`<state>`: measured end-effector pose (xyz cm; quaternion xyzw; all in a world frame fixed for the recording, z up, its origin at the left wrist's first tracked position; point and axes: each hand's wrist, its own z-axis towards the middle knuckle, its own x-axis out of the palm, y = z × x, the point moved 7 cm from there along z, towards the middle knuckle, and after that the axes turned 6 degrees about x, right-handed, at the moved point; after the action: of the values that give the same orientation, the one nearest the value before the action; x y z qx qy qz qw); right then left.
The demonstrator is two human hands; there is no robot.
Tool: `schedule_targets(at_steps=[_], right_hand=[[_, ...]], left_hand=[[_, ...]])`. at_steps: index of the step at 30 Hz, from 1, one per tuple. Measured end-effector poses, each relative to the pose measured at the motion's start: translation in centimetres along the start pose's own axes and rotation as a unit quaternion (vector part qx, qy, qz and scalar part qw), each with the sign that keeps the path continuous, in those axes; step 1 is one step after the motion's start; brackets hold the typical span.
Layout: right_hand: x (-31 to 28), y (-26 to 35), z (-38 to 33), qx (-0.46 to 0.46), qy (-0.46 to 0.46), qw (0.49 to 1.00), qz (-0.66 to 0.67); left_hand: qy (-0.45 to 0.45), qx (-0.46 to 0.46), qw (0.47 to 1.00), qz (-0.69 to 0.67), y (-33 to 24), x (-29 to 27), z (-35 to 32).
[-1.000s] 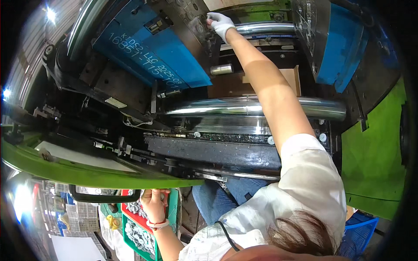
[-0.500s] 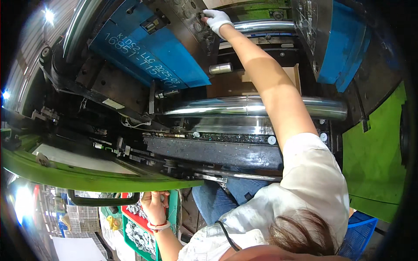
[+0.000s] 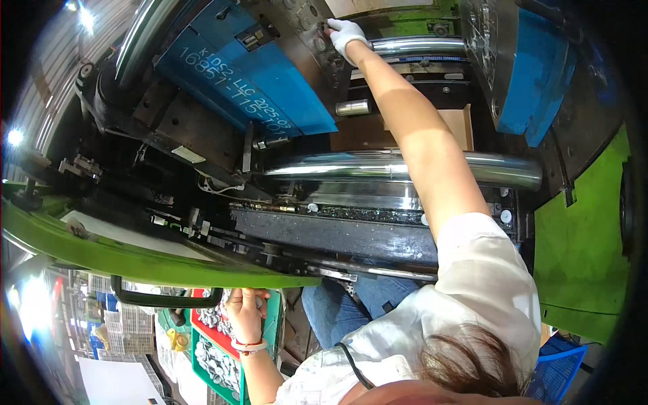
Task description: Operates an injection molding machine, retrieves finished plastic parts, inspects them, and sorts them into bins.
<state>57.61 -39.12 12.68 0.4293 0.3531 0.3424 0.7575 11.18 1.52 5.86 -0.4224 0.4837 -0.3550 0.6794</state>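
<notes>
Mould block: blue [image 3: 229, 81], slab-sided, with pale handwriting and a small dark-edged fitting; its grey steel face [image 3: 297, 34] shows round recesses.
Block's place: upper left of centre, beyond the thick chrome bar [image 3: 331, 167].
Right grip: white-gloved [image 3: 347, 37], fingers bent in at the steel face; whether it grasps anything, cannot tell.
Left grip: bare [image 3: 246, 314], fingers curled near the green door [image 3: 175, 261], contents unclear.
Trays: red [image 3: 219, 342] and green [image 3: 274, 316], bearing small grey pieces [image 3: 214, 364].
</notes>
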Motion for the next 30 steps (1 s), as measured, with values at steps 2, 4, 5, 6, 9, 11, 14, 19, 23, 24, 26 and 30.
schedule_targets(at_steps=[2, 4, 5, 6, 9, 11, 14, 19, 23, 24, 26, 30], right_hand=[[-0.2, 0.4, 0.1, -0.047, -0.002, 0.995, -0.091], [0.5, 0.2, -0.7, -0.011, 0.06, 0.992, -0.115], [0.3, 0.6, -1.6, -0.055, 0.049, 0.987, -0.142], [0.1, 0.9, -2.4, -0.098, 0.038, 0.98, -0.17], [-1.5, 2.7, -3.0, -0.107, 0.09, 0.969, -0.205], [-4.0, 5.1, -5.8, -0.106, -0.009, 0.988, -0.111], [-8.4, 12.8, -16.8, -0.333, -0.038, 0.942, -0.001], [-5.0, 16.9, -38.4, -0.278, 0.496, 0.816, 0.104], [-5.1, 15.4, -42.6, -0.146, 0.575, 0.796, 0.117], [-4.9, 15.1, -42.4, -0.169, 0.553, 0.81, 0.098], [-4.9, 14.7, -42.3, -0.168, 0.544, 0.815, 0.105], [-4.4, 13.9, -41.1, -0.172, 0.507, 0.834, 0.131]], left_hand=[[0.006, 0.006, 1.0, -0.007, -0.3, 0.4, 0.3], [0.0, 0.003, 1.0, 0.014, -0.4, 0.3, 0.1], [0.001, 0.002, 1.0, 0.011, -0.3, 0.4, 0.3], [-0.009, -0.006, 1.0, 0.0, 0.0, 0.1, 0.2], [-0.012, -0.02, 1.0, -0.007, -0.2, 0.1, -0.7], [-0.048, 0.005, 0.998, 0.028, -0.3, 0.3, -1.9], [0.081, 0.197, 0.973, -0.083, -4.6, 4.5, -3.9], [0.056, 0.276, 0.953, -0.112, -8.4, 6.1, -2.3], [0.0, 0.334, 0.941, -0.06, -9.9, 7.2, -1.4], [-0.009, 0.348, 0.937, -0.023, -9.9, 7.4, -1.2], [-0.013, 0.363, 0.931, 0.045, -10.0, 7.9, -0.7], [-0.013, 0.317, 0.948, -0.011, -9.5, 8.5, 0.2]])
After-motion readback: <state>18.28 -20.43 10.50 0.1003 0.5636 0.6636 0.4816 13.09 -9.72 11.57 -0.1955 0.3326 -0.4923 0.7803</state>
